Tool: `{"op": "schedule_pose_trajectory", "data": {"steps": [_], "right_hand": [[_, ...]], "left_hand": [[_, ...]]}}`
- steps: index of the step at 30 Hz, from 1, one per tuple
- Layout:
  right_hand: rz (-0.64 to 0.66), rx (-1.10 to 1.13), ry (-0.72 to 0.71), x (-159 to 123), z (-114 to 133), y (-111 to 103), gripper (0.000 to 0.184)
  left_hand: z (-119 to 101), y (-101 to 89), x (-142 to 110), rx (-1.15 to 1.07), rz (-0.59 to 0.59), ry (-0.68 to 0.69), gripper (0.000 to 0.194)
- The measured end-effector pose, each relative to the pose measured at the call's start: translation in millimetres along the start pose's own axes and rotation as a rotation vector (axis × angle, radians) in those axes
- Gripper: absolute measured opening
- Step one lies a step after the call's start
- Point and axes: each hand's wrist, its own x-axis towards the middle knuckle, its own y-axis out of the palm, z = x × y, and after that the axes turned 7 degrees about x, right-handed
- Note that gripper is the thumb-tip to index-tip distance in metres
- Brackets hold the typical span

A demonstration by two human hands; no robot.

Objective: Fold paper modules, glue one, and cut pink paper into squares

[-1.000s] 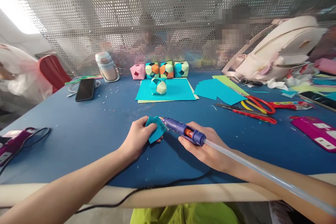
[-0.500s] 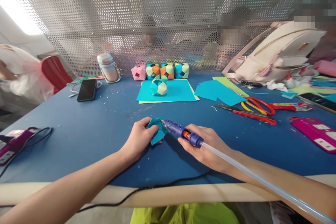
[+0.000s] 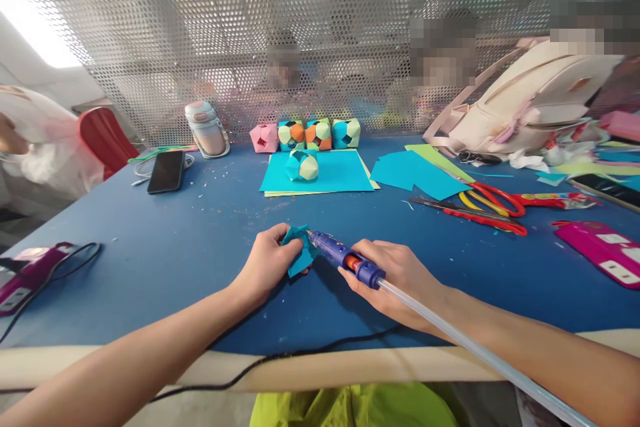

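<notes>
Between the thumb and fingers of my left hand [image 3: 270,253] is a small folded piece of blue paper [image 3: 301,257], held above the table. My right hand [image 3: 395,277] is wrapped round a purple glue gun [image 3: 343,255], whose nozzle is at the upper right edge of the paper; whether it touches I cannot tell. A long clear glue stick [image 3: 450,330] sticks out of the gun's back end. Beyond my hands, a blue and pale green folded paper ball [image 3: 303,165] rests on a stack of blue sheets [image 3: 345,173].
Several folded paper cubes [image 3: 306,135] line the back by the perforated metal panel [image 3: 225,33]. Scissors [image 3: 475,213], cut blue paper [image 3: 415,173] and a magenta power strip [image 3: 600,250] lie right. A phone [image 3: 167,171] and bottle [image 3: 206,130] are left. A black cord [image 3: 280,357] crosses the front edge.
Both hands keep nearly the same place and grip. The glue gun and its nozzle have shifted very slightly against the blue paper.
</notes>
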Motion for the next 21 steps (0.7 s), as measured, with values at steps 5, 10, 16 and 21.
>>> {"op": "schedule_pose_trajectory", "data": {"steps": [5,10,16,21], "right_hand": [[-0.008,-0.014,-0.014,0.7,0.4,-1.2,0.009],[0.018,-0.015,0.028,-0.3,1.1,-2.9,0.009],[-0.002,-0.018,-0.025,-1.1,-0.4,-2.2,0.009],[0.018,-0.034,0.023,-2.3,-0.1,-1.9,0.01]], "left_hand": [[0.8,0.2,0.0,0.022,0.008,-0.003,0.008],[-0.1,0.2,-1.0,-0.001,0.0,-0.003,0.008],[-1.2,1.1,-1.1,0.027,0.003,0.002,0.009],[-2.5,-0.2,-1.5,0.01,-0.013,0.002,0.008]]}}
